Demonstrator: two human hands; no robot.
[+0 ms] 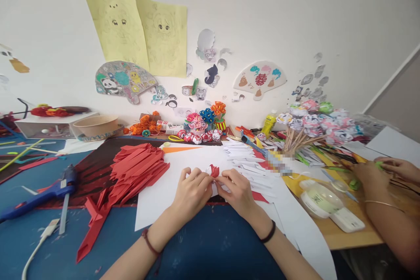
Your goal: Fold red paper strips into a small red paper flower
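Note:
Between my hands, over a sheet of white paper [154,201], is a small red and white paper flower [214,170]. My left hand [195,190] has its fingers bent and closed on the flower's left side. From the right, my right hand [236,190] pinches its lower edge between thumb and fingers. My fingertips hide the base of the flower. To the left lies a pile of folded red paper strips [138,170]. Folded white paper strips [246,162] are spread out just beyond my right hand.
A blue glue gun [59,190] and white cable [41,238] lie at left. Finished paper flowers [200,137] sit by the wall; a bunch on sticks [311,122] stands at right. Another person's hands [377,175] work near a clear round container [320,199].

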